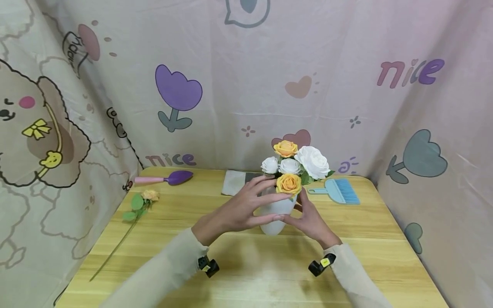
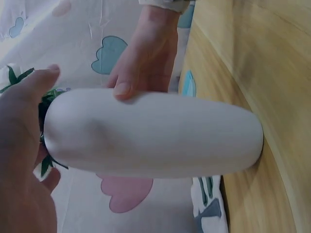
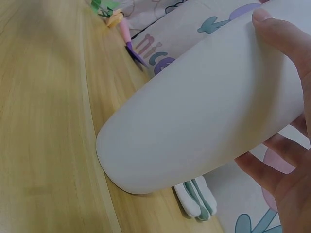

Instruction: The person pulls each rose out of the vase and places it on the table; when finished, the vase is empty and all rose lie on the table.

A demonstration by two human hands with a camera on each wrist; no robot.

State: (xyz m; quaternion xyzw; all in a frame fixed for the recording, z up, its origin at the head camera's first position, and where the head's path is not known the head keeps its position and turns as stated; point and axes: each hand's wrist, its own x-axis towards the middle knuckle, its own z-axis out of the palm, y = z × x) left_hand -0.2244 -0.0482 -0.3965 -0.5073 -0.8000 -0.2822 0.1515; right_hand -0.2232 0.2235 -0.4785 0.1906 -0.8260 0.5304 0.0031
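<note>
A white vase (image 1: pixel 272 218) stands on the wooden table, holding artificial flowers: a large white rose (image 1: pixel 313 162), smaller white ones and two yellow roses. My right hand (image 1: pixel 313 222) grips the vase's side, with its thumb (image 3: pixel 279 34) on the near face and fingers reaching behind. At the vase's mouth, my left hand (image 1: pixel 244 207) spreads its fingers around the blooms, one fingertip just under the front yellow rose (image 1: pixel 289 184). In the left wrist view, green leaves (image 2: pixel 47 109) show between that hand's thumb and fingers. The stems inside the vase are hidden.
A single artificial flower with a long stem (image 1: pixel 115 248) lies at the left. Behind it is a purple trowel (image 1: pixel 179 177) with a pink handle. A folded white-and-grey cloth (image 1: pixel 233 183) lies behind the vase, and a light blue toothed tool (image 1: pixel 342 191) at the right.
</note>
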